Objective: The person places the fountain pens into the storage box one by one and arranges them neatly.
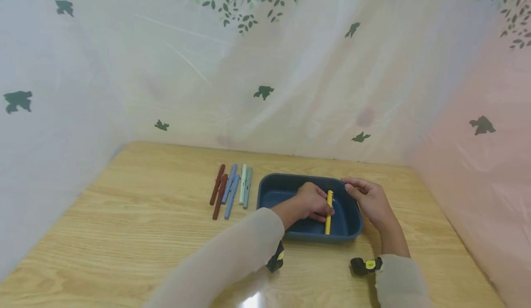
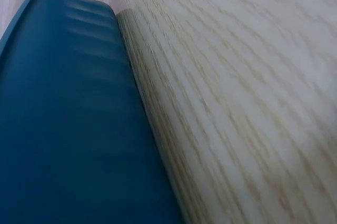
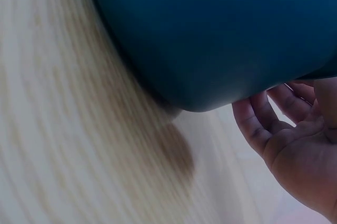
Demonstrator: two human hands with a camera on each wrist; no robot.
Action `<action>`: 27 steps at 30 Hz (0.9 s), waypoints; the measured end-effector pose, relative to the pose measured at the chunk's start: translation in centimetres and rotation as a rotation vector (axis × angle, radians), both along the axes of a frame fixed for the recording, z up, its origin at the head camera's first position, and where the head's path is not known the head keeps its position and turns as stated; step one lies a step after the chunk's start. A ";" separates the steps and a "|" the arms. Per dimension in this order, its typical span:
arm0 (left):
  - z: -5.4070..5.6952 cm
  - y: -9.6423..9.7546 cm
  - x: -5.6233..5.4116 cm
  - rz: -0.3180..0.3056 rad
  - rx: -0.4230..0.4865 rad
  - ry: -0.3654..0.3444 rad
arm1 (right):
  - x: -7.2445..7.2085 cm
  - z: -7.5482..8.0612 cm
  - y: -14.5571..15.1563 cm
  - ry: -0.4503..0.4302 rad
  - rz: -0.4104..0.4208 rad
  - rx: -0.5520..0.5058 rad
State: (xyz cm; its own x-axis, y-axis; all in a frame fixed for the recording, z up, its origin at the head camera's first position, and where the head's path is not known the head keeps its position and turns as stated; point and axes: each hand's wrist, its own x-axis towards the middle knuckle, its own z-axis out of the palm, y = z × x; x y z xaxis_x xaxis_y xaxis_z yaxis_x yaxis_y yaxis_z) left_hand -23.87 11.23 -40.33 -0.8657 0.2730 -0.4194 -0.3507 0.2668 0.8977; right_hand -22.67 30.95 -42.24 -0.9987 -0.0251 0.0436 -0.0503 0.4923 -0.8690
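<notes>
A yellow pen (image 1: 329,199) stands lengthwise inside the dark blue rectangular tub (image 1: 298,238), toward its right half. My left hand (image 1: 309,202) reaches over the near wall and pinches the pen from its left side; part of the pen is hidden by the fingers. At the tub's far right corner, my right hand (image 1: 371,202) holds the rim. In the right wrist view, the fingers (image 3: 253,126) of that hand touch the tub's outer wall (image 3: 210,40). The left wrist view has only the tub's outer side (image 2: 79,103) and tabletop, not the hand.
Left of the tub lie several pens on the wooden table (image 1: 124,225): dark red pens (image 1: 219,199), blue pens (image 1: 232,196) and pale green ones (image 1: 247,187). A patterned curtain (image 1: 199,77) hangs behind the table and along its sides.
</notes>
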 end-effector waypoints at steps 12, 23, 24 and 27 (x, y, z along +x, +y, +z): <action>0.4 0.7 0.3 0.045 0.021 -0.018 | -0.3 -0.1 -0.3 0.025 0.005 -0.001; -0.2 0.9 0.3 0.035 0.056 -0.016 | 0.0 0.0 -0.2 -0.019 -0.021 -0.023; -0.3 0.9 0.2 0.036 0.064 -0.018 | 0.0 0.0 -0.2 -0.021 -0.023 -0.022; -0.4 1.0 0.2 0.036 0.075 -0.024 | 0.1 0.0 -0.1 -0.023 -0.026 -0.023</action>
